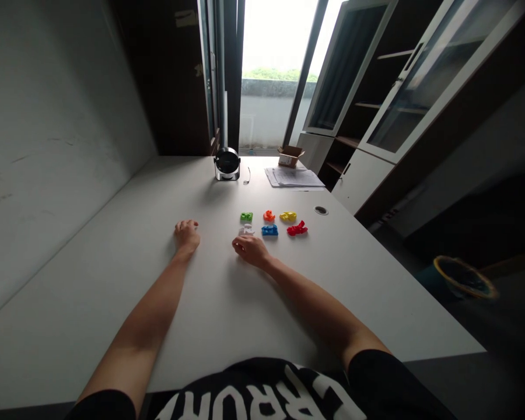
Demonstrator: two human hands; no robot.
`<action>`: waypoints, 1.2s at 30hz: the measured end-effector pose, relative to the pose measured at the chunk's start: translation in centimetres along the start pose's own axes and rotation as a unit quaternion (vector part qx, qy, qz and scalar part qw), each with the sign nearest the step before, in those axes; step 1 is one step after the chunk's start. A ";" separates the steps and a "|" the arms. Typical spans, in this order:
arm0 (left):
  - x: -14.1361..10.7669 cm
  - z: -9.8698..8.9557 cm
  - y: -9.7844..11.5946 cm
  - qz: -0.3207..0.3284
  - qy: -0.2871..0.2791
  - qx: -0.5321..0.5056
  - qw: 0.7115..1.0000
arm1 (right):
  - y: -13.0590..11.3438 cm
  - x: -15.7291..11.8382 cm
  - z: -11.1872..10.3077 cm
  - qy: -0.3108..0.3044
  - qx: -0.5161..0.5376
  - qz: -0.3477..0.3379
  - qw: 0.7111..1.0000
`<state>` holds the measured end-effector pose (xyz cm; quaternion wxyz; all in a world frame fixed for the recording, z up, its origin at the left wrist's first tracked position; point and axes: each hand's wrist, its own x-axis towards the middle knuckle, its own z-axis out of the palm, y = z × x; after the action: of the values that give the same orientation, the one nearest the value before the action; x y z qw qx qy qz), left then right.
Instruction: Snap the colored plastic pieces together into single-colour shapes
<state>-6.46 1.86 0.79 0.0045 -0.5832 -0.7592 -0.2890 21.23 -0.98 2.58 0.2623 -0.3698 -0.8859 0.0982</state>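
My left hand (187, 235) rests on the white table with its fingers loosely curled in, and no object shows in it. My right hand (251, 251) lies to its right, fingers curled together, with nothing visible in them. Just beyond the right hand is a white plastic piece (246, 229), its near side partly covered by the hand. Beside it in the same row are a blue block-like piece (270, 230) and a red irregular piece (297, 228). Behind them sit a small green piece (246, 216), an orange piece (269, 216) and a yellow piece (288, 216).
On the white table (91, 280), a round black device on a stand (227, 163) and a thin short cord (247, 176) stand farther back. Papers (295, 177) and an open cardboard box (290, 156) are at the far right. A cable hole (321, 210) lies near the right edge.
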 end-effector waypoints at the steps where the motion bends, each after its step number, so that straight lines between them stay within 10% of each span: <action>1: 0.2 0.3 -0.4 -0.002 -0.009 -0.013 1.000 | 0.1 0.0 0.3 -0.006 0.004 0.000 1.000; 10: 0.5 1.2 0.0 0.055 -0.005 -0.058 0.997 | 1.8 0.1 0.7 -0.009 0.045 0.029 0.999; 18: -0.4 -0.4 0.5 -0.022 0.027 0.045 0.998 | 1.5 0.1 0.5 -0.015 0.044 0.037 0.998; 36: -2.8 -0.7 6.3 0.261 -0.068 -0.196 0.943 | 2.2 0.6 0.8 0.064 0.120 0.082 0.987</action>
<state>-0.23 0.07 3.12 -0.0866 -0.7686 -0.5069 -0.3806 21.74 1.03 1.37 0.3520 -0.4121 -0.8159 0.2014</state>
